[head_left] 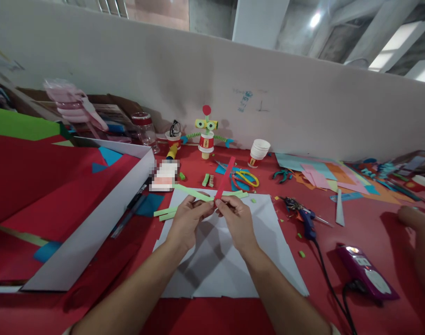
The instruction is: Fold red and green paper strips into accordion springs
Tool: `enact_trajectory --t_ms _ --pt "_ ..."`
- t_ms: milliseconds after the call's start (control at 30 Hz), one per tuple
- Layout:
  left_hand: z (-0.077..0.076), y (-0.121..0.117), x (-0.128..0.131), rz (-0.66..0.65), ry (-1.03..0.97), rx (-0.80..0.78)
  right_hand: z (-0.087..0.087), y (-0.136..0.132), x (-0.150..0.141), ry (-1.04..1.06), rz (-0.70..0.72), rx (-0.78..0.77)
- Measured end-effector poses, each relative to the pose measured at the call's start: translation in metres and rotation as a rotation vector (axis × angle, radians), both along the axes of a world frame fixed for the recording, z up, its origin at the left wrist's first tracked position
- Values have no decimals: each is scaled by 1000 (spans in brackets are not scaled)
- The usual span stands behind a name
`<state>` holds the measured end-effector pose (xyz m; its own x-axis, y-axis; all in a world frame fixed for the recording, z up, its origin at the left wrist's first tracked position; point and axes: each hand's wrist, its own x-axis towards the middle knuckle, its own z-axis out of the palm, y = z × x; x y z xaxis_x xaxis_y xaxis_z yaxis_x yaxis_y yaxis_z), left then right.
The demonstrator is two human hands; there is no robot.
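Note:
Over the white paper sheets (278, 265), my left hand (188, 222) and my right hand (237, 222) meet fingertip to fingertip. Between them they pinch the near end of a red paper strip (225, 177), which points up and away. A light green paper strip (191, 190) runs left from the same pinch point; whether it is joined to the red one, I cannot tell. More green strips (165, 214) lie by my left hand. Behind stands a paper-cup figure (206, 139) with yellow eyes and folded green arms. Two small folded paper springs (208, 180) lie in front of it.
Yellow-handled scissors (247, 178), teal pliers (282, 175) and stacked paper cups (259, 151) stand or lie behind. At right are a glue gun (306, 221), a purple power strip (368, 274) and another person's hand (416, 223). A white box (104, 204) with coloured paper borders the left.

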<state>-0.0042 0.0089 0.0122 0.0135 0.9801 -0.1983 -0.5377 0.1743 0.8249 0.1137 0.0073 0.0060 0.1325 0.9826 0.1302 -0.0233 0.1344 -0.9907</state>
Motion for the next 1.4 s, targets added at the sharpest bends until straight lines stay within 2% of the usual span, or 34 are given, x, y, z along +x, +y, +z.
enact_trajectory --t_ms 167,300,400,567,767,1033,1400 --pt "-1 -1 3 45 -33 -10 4 1 -1 197 51 -108" --pt "-1 3 3 53 -139 -115 5 1 -2 318 80 -113" --pt "-1 5 3 57 -161 -171 6 0 -3 285 94 -97" --pt "-2 -1 7 86 -73 -73 4 -2 -4 153 68 -72" --pt "2 -8 11 136 -39 -69 5 -2 -4 198 93 -114" --pt "2 -8 11 97 2 85 7 1 -1 278 53 -118" --pt "-5 2 2 -9 16 17 4 1 -2 250 107 -120"
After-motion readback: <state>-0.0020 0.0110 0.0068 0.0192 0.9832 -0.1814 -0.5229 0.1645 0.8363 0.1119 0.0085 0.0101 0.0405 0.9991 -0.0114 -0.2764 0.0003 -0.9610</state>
